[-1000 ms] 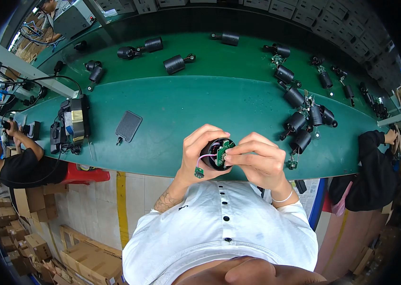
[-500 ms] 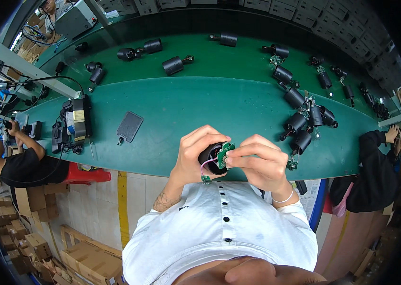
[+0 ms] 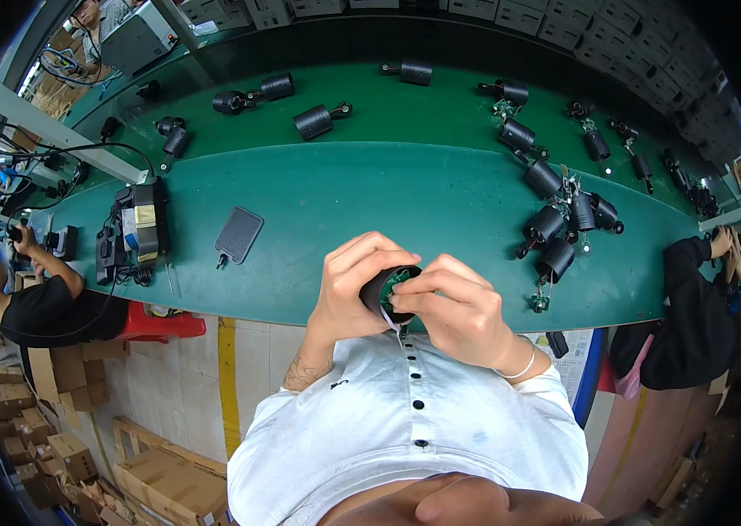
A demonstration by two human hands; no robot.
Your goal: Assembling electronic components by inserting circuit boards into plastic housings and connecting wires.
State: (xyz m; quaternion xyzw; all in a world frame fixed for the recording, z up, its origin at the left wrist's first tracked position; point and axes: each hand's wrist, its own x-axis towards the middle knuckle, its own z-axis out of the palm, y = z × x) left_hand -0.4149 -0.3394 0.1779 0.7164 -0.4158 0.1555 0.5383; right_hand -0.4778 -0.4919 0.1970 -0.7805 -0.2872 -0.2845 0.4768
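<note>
My left hand (image 3: 346,285) is wrapped round a black cylindrical housing (image 3: 374,296), its open end tipped toward my right hand. At that opening my right hand (image 3: 463,313) pinches a green circuit board (image 3: 393,282), which sits mostly inside the rim. A pale purple wire (image 3: 388,319) hangs out over the lower edge of the housing; what its end joins is hard to make out. Both hands are close together above the bench's near edge, in front of my white shirt. The fingers hide part of the board.
Several black cylinders with loose boards (image 3: 555,219) lie clustered at right on the green bench (image 3: 318,210). A dark flat pad (image 3: 240,234) and a black device (image 3: 149,219) lie left. More cylinders (image 3: 313,122) rest on the far green strip. Other people sit at both sides.
The circuit board has moved from in front of the housing's mouth into it, with my right hand shifting left. The small board dangling on the wire no longer shows clearly.
</note>
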